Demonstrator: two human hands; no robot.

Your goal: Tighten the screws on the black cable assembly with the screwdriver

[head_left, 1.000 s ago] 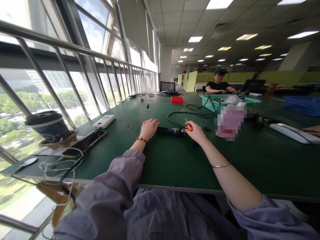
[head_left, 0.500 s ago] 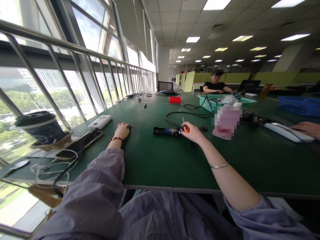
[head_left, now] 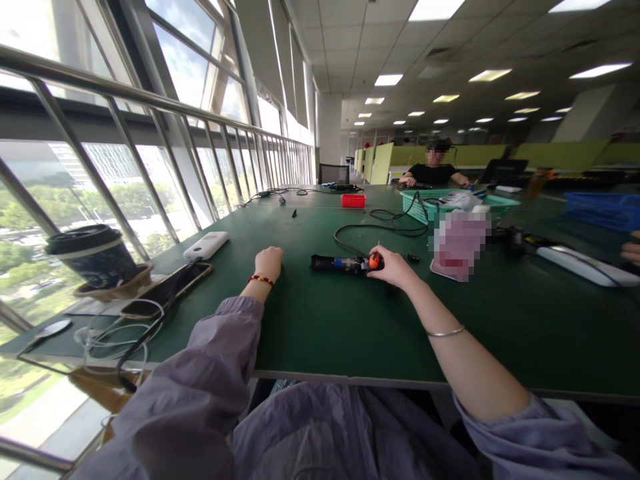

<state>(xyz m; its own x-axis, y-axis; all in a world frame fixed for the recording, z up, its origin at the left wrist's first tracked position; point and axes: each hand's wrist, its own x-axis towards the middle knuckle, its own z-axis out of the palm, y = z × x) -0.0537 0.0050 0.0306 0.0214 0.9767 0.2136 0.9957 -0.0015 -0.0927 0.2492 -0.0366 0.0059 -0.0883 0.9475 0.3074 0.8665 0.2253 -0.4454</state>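
A black cylindrical device (head_left: 334,263) with a cable lies on the green table (head_left: 350,313) in front of me. My right hand (head_left: 396,268) is closed on a small orange-handled screwdriver (head_left: 376,261), whose tip is at the device's right end. My left hand (head_left: 269,261) rests on the table to the left of the device and apart from it. Its fingers are curled into a fist, and what they hold, if anything, is hidden.
At the left edge are a coffee cup (head_left: 93,257), a phone (head_left: 167,288), a white power bank (head_left: 206,245) and loose white cables (head_left: 115,330). Farther back are a red box (head_left: 353,200), a green basket (head_left: 431,198) and a seated person (head_left: 434,170). A co-worker's hand (head_left: 631,251) shows at right.
My left hand left the black device, reached left to a small dark piece on the table, then drew back towards the middle with its fingers closed. The screwdriver tilted down towards the device.
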